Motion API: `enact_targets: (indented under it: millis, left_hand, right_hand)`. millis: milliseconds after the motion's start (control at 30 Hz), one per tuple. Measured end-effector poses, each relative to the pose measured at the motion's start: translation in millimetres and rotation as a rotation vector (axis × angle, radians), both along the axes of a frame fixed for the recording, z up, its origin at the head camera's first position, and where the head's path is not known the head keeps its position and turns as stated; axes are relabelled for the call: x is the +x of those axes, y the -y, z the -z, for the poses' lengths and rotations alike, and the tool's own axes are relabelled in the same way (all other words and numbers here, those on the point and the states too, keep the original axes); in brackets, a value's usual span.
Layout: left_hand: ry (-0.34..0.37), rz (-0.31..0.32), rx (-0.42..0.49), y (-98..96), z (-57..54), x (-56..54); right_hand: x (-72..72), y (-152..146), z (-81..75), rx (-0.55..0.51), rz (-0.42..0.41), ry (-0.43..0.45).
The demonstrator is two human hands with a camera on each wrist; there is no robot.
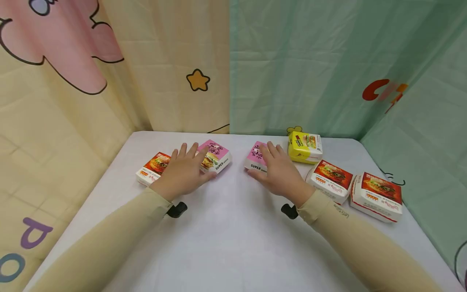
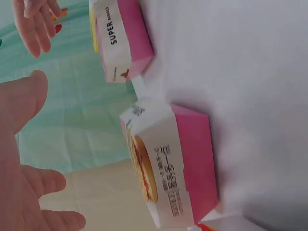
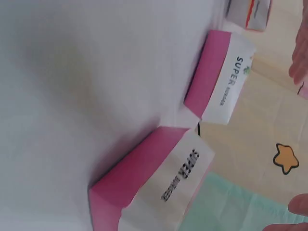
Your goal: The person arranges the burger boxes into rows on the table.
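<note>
Two pink-and-white burger boxes lie apart near the far middle of the table. Over the left burger box (image 1: 221, 156) hovers my left hand (image 1: 183, 172), its fingers spread and partly covering it. A gap shows between that hand and the box (image 2: 166, 168) in the left wrist view. My right hand (image 1: 281, 173), fingers extended, is above the right burger box (image 1: 255, 157) and hides its right part. In the right wrist view this box (image 3: 168, 185) stands clear of the fingers. Neither hand holds anything.
Beside my left hand lies a red-topped burger box (image 1: 155, 164), partly covered. At the right are a yellow-and-white burger box (image 1: 306, 147) and two larger red-and-white ones, a nearer (image 1: 377, 196) and a farther (image 1: 331, 178). Patterned curtains (image 1: 292, 73) enclose the white table (image 1: 230, 243).
</note>
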State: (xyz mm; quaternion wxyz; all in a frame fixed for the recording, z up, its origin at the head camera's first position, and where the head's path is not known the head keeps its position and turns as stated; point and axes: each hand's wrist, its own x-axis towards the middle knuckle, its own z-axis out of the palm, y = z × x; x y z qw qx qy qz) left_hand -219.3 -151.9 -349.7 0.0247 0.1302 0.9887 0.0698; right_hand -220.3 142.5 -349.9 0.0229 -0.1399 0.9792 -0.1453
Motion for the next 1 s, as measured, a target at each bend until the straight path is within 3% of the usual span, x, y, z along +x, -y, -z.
enact_targets:
  millis: [233,433,600,733,1000]
  left_hand:
    - [0.008,-0.024,0.032,36.8,-5.6,-0.7]
    - [0.021,-0.083,0.072,75.6,-8.0,0.2]
    - [0.058,-0.133,0.141,109.5,-1.3,-5.5]
    - [0.134,-0.156,0.207,130.1,6.1,-9.6]
    - [0.215,-0.151,0.254,152.5,15.7,-8.5]
  right_hand:
    - [4.8,36.1,3.7,-0.090,-0.070,0.024]
    - [11.7,74.9,13.8,-0.139,-0.113,0.044]
    - [14.9,104.3,23.1,-0.162,-0.147,0.075]
    - [15.2,122.3,28.2,-0.196,-0.184,0.094]
    - [15.3,153.2,36.1,-0.248,-0.258,0.129]
